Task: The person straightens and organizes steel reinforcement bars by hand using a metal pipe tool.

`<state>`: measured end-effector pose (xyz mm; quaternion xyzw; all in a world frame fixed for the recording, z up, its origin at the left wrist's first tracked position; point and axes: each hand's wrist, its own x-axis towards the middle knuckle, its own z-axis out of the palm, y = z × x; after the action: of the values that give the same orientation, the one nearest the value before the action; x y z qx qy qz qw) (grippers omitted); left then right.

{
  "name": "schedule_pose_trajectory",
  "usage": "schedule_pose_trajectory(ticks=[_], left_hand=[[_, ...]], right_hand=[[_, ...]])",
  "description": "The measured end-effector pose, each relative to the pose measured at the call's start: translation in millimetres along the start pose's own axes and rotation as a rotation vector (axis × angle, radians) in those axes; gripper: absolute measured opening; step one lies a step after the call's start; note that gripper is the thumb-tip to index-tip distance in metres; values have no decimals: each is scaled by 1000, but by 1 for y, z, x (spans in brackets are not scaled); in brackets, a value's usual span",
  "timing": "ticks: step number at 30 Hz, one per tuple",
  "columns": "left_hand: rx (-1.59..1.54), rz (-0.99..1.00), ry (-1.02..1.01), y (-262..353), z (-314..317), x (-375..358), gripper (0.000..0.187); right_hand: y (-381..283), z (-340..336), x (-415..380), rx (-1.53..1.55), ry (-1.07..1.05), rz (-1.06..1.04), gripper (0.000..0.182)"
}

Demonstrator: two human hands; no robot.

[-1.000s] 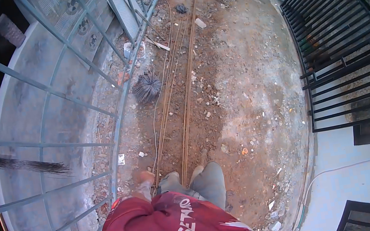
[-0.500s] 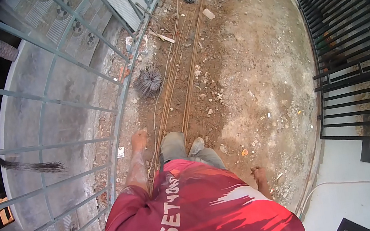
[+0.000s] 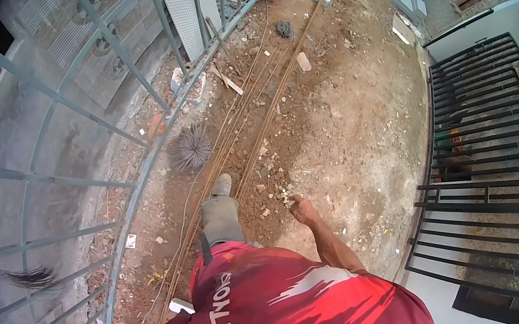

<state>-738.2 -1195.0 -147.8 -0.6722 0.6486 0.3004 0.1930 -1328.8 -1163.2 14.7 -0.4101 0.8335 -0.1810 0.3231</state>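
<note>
My right hand (image 3: 302,211) hangs over the rubble-strewn dirt, right of my leg, with its fingers curled; whether it holds anything is too small to tell. My left hand is out of sight beyond the red shirt (image 3: 294,292). Long thin rusty rods (image 3: 264,108) run along the ground beside my shoe (image 3: 222,185). A round bundle of grey wires (image 3: 191,147) lies left of the rods. Further ahead is a smaller dark coil (image 3: 284,29).
A grey metal frame (image 3: 135,188) stands along the left, with a white perforated panel (image 3: 184,21) near it. Black metal grilles (image 3: 480,120) stand at the right. A pale block (image 3: 303,61) and a wood strip (image 3: 227,80) lie on the ground.
I have stepped forward, one shoe now ahead. My right hand has swung forward and toward the middle. My left hand has gone out of view, and more of the far ground shows.
</note>
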Motion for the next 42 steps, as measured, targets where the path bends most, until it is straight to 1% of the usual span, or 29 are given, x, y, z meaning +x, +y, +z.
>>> schedule_pose_trajectory(ticks=[4, 6, 8, 10, 12, 13, 14, 15, 17, 18, 19, 20, 21, 22, 23, 24, 25, 28, 29, 30, 31, 33, 34, 35, 36, 37, 39, 41, 42], left_hand=[[-256, 53, -44, 126, -42, 14, 35], [-371, 97, -48, 188, -91, 46, 34], [-480, 141, -56, 242, -149, 91, 34], [-707, 20, -97, 301, -204, 162, 33], [-801, 102, 58, 343, -252, 233, 40], [-753, 144, 251, 346, -243, 300, 40], [-597, 140, 252, 378, -281, 309, 39], [-442, 130, 253, 413, -327, 312, 39], [-509, 119, 206, 468, -365, 340, 38], [-831, 132, 213, 497, -366, 352, 38], [-1153, 142, 227, 524, -364, 360, 37], [-943, 125, 267, 555, -374, 350, 37], [-737, 94, 304, 588, -382, 338, 37], [-654, 206, 375, 608, -367, 343, 35], [-700, 156, 236, 643, -368, 310, 36], [-683, 225, 296, 650, -324, 332, 36], [-662, 94, 258, 675, -301, 310, 36], [-581, 27, -5, 742, -264, 209, 39], [-553, 136, -74, 744, -241, 194, 39], [-487, 150, -112, 748, -231, 175, 39], [-417, 170, -158, 753, -222, 161, 39], [-368, 193, -254, 761, -233, 149, 39], [-374, 186, -256, 759, -230, 154, 39], [-432, 176, -146, 757, -225, 160, 40], [-486, 167, -39, 755, -221, 167, 40], [-485, 165, -50, 752, -221, 175, 40], [-353, -97, -2, 748, -221, 189, 45], [-286, -130, -6, 736, -206, 202, 51], [-219, -158, 5, 732, -197, 208, 57]], right_hand=[[-53, -71, 46, -24, -54, -110, 22], [-66, -122, 55, -125, -150, 189, 30], [-44, -150, 57, -34, 4, 344, 39], [21, -156, 50, -22, 213, 310, 27], [52, -164, 27, 45, 423, 285, 32], [80, -161, 14, 92, 401, 408, 41], [105, -153, 2, 139, 374, 527, 50], [106, -149, -10, 146, 374, 639, 50], [122, -133, -34, 271, 328, 840, 48], [146, -110, -46, 387, 278, 928, 45], [188, -68, -68, -104, -50, 593, 44], [227, -42, -76, -570, -364, 199, 42], [206, -81, -53, -570, -396, 165, 42], [215, -112, -34, -417, -357, 223, 41], [234, -152, 2, -284, -326, 264, 40], [245, -186, 46, -145, -301, 302, 38], [247, -206, 76, 7, -295, 363, 37], [258, -251, 123, 432, -272, 654, 34], [262, -266, 160, 568, -216, 748, 33], [275, -272, 195, 708, -147, 848, 32], [280, -319, 238, 341, -5, 583, 27], [334, -386, 330, 153, 114, 424, 40], [293, -424, 371, -79, 131, 357, 43], [279, -443, 408, -295, 150, 228, 43], [273, -446, 441, -303, 151, 202, 40], [253, -441, 466, -339, 185, 108, 39], [220, -409, 510, -312, 89, 126, 38], [216, -341, 542, -234, 38, 74, 39], [222, -297, 558, -155, -86, 125, 46]])
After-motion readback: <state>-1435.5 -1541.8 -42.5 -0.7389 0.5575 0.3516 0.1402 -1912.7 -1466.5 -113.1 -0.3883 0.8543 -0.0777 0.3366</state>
